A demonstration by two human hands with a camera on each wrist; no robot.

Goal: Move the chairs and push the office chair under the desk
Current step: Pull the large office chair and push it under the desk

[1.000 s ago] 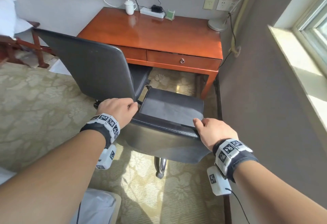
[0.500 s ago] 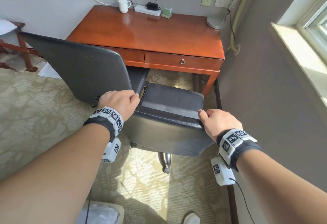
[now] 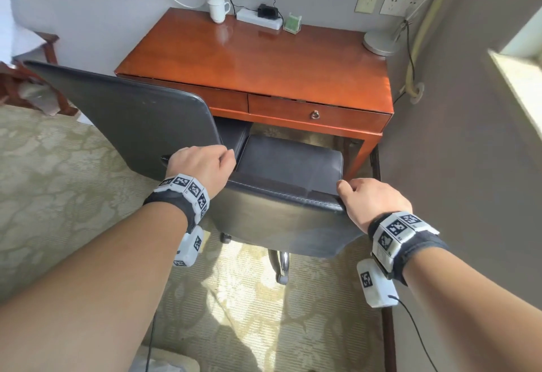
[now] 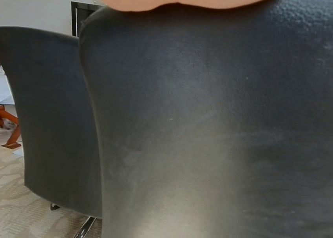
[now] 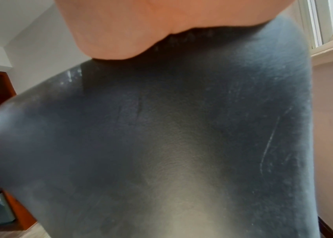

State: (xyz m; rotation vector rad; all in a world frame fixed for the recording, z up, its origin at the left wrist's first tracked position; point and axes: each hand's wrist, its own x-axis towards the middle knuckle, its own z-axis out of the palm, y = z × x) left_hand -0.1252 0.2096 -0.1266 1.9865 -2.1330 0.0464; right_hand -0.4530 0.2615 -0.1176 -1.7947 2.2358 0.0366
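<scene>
The black leather office chair (image 3: pixel 281 225) faces the red-brown wooden desk (image 3: pixel 264 57), its seat partly under the drawer front. My left hand (image 3: pixel 202 166) grips the top left corner of its backrest, fingers curled over the edge. My right hand (image 3: pixel 372 198) grips the top right corner the same way. A second dark chair (image 3: pixel 132 119) stands just to the left, its back turned to me, touching or nearly touching the held one. In the wrist views the backrest (image 4: pixel 222 128) (image 5: pixel 161 145) fills the picture, with only the palms (image 4: pixel 182 4) (image 5: pixel 121 24) at the top and the second chair (image 4: pixel 45 112) at the left.
A white mug (image 3: pixel 217 9), a power strip (image 3: pixel 259 21), a green box (image 3: pixel 292 23) and a lamp base (image 3: pixel 379 43) sit along the desk's back edge. The grey wall (image 3: pixel 454 166) runs close on the right. A wooden rack (image 3: pixel 32 90) stands at the far left on patterned carpet (image 3: pixel 58 181).
The held office chair has rolled forward toward the desk with both hands on its backrest. Both grips are unchanged.
</scene>
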